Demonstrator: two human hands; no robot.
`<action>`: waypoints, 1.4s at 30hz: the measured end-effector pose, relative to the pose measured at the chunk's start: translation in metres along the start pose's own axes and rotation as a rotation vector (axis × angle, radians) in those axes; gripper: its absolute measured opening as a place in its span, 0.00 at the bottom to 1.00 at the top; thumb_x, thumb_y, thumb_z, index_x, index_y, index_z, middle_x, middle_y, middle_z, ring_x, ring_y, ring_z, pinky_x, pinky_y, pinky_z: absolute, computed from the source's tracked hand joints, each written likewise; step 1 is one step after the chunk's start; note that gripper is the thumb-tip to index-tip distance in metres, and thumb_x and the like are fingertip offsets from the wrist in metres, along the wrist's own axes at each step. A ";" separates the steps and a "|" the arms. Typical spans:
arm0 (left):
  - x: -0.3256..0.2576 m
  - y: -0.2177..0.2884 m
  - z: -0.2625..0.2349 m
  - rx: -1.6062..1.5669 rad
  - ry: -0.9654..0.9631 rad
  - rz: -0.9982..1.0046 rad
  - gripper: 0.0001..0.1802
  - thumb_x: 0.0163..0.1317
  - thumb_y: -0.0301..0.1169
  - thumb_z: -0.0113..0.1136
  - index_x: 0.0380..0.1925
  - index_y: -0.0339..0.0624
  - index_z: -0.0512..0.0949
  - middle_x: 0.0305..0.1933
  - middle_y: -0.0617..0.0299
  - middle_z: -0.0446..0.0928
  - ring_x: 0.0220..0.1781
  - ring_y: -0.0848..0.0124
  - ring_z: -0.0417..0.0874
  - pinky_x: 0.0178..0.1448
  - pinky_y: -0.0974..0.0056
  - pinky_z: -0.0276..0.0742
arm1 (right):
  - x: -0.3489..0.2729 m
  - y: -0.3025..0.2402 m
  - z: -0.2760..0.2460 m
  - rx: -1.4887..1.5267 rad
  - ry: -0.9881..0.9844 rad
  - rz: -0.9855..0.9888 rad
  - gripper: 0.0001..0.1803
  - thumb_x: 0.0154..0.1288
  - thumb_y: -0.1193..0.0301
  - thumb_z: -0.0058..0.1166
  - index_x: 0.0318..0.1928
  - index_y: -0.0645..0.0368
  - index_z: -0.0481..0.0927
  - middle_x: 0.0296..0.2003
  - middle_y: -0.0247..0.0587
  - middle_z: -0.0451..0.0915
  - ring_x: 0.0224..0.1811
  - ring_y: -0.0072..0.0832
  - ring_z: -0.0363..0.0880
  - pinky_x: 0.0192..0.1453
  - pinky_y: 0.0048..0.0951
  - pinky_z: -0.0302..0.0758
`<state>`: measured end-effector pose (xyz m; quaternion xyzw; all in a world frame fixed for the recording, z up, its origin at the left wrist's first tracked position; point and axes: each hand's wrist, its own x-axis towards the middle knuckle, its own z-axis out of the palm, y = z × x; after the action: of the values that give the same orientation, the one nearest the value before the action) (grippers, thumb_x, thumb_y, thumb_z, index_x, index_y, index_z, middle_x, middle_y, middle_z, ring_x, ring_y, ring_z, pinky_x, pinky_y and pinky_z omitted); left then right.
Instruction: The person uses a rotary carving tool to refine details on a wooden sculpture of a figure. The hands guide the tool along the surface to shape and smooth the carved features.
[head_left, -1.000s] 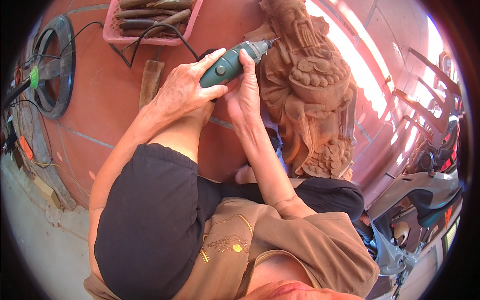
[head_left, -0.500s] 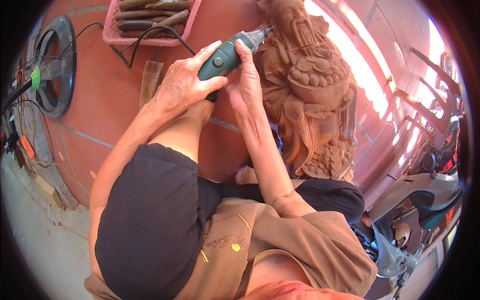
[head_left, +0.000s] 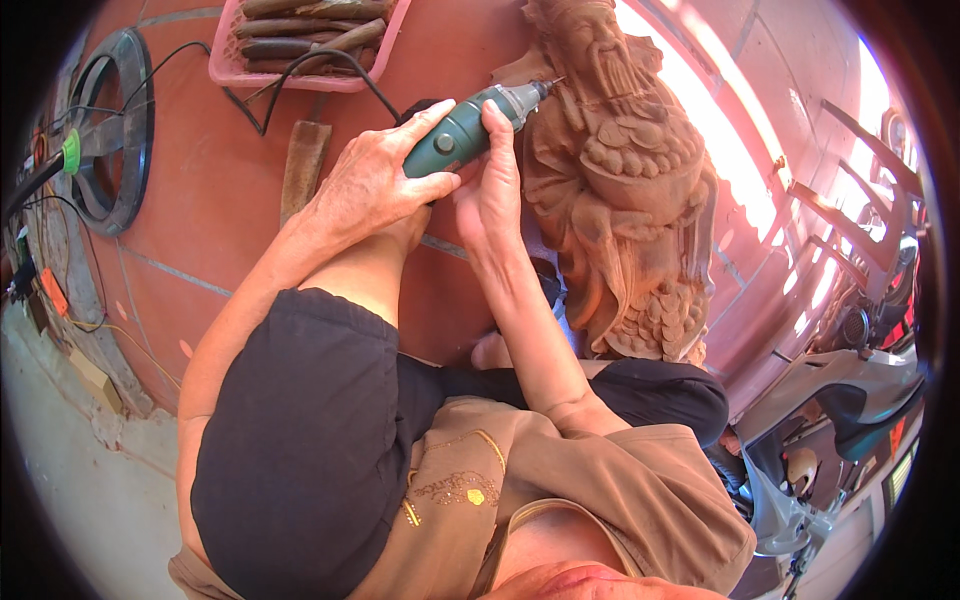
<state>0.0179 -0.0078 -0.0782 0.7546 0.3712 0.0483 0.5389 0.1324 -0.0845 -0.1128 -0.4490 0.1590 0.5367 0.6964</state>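
Between both hands is a green rotary tool with a grey nose, its thin bit pointing right toward a carved wooden statue. My left hand wraps round the tool's body from the left, thumb along its underside. From below, my right hand grips the same body nearer the nose, thumb on top. The bit's tip is at the statue's shoulder beside the beard; whether it touches the wood I cannot tell. The statue, a bearded figure carrying a bowl of round shapes, lies on its back on the tiles.
A pink basket of wooden-handled tools stands at the far left, with a black cord running past it. Nearby lie a wooden block and a dark wheel-shaped base. Wooden chairs and a motorbike stand at the right.
Both hands have shifted slightly right and nearer with the rotary tool, its bit moving down from beside the statue's face to its shoulder.
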 end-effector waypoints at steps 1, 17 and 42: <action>0.000 0.000 -0.001 0.006 -0.011 -0.008 0.38 0.54 0.40 0.68 0.67 0.43 0.70 0.44 0.36 0.82 0.45 0.41 0.84 0.51 0.49 0.79 | -0.001 0.000 0.001 0.003 0.012 -0.011 0.20 0.67 0.54 0.61 0.47 0.57 0.76 0.38 0.32 0.78 0.41 0.20 0.78 0.47 0.28 0.78; -0.001 0.000 0.000 0.045 0.045 0.025 0.39 0.55 0.33 0.71 0.68 0.42 0.69 0.48 0.43 0.84 0.46 0.55 0.88 0.50 0.59 0.82 | 0.004 -0.002 0.002 -0.048 -0.059 -0.019 0.20 0.67 0.54 0.62 0.46 0.56 0.76 0.37 0.30 0.77 0.40 0.18 0.77 0.45 0.26 0.77; 0.013 0.002 0.000 0.003 0.097 -0.120 0.39 0.56 0.38 0.71 0.69 0.43 0.69 0.44 0.48 0.85 0.44 0.67 0.87 0.51 0.62 0.81 | 0.031 -0.014 0.012 -0.090 -0.082 0.047 0.21 0.63 0.58 0.66 0.49 0.56 0.76 0.40 0.31 0.77 0.43 0.20 0.76 0.49 0.27 0.76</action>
<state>0.0285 -0.0007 -0.0805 0.7286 0.4416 0.0517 0.5211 0.1535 -0.0571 -0.1216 -0.4535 0.1163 0.5774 0.6689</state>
